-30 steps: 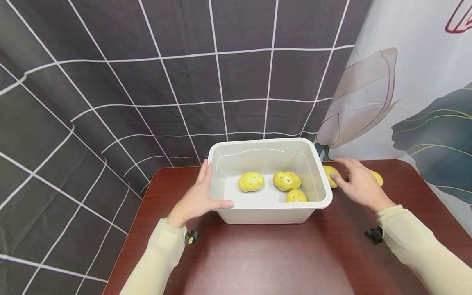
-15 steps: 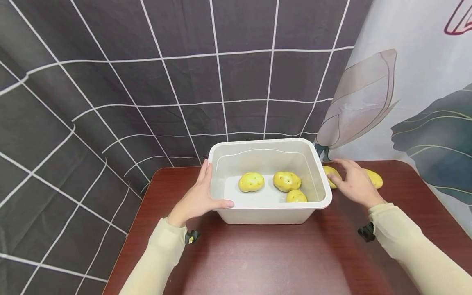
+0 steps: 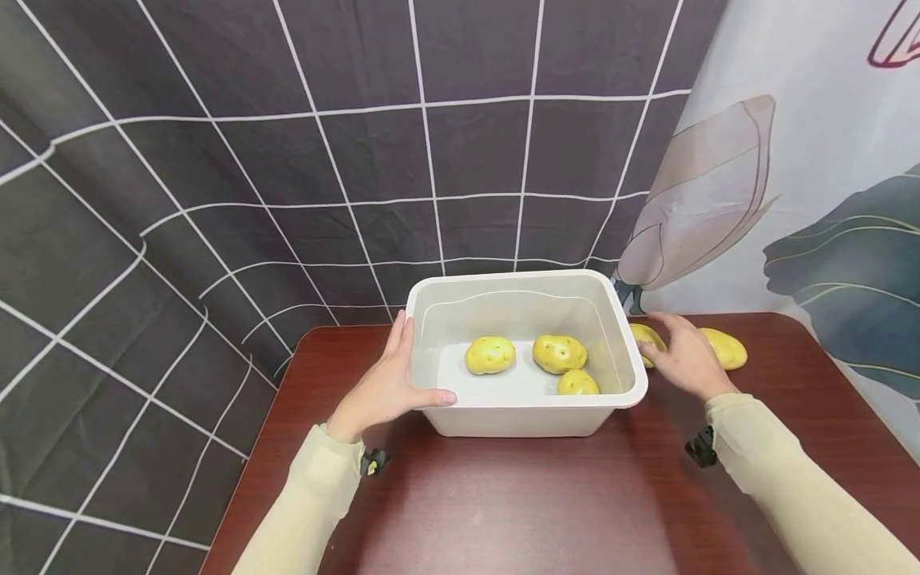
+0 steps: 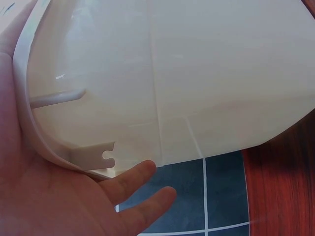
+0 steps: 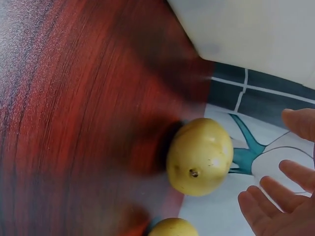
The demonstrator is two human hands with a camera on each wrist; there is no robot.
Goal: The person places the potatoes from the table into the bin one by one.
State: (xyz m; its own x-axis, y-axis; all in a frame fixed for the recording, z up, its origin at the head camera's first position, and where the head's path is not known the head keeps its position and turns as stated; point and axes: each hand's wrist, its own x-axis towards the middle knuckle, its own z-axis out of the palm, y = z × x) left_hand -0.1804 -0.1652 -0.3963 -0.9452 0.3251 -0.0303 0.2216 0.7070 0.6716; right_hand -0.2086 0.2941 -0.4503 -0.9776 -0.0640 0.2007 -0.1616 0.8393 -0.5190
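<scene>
In the head view, my left hand (image 3: 384, 391) rests against the left rim of a white plastic tub (image 3: 517, 423). Its fingers lie straight along the side, with the thumb over the front rim. The left wrist view shows my fingers (image 4: 133, 182) extended by the tub's outer wall. My right hand (image 3: 686, 357) is spread just above a yellow potato (image 3: 644, 334) on the table, right of the tub. The right wrist view has this potato (image 5: 199, 157) in front of the parted fingers, nothing gripped. Another potato (image 3: 726, 349) lies beyond that hand.
Inside the tub lie 3 potatoes: one at the left (image 3: 489, 354), a second potato (image 3: 558, 353) and a third potato (image 3: 578, 382) close together at the right. The tub stands on a dark red wooden table (image 3: 489, 503). A dark gridded curtain (image 3: 474, 152) hangs behind.
My right hand has moved a little left toward the potato beside the tub, uncovering more of the farther potato. My left hand and the tub have stayed in place.
</scene>
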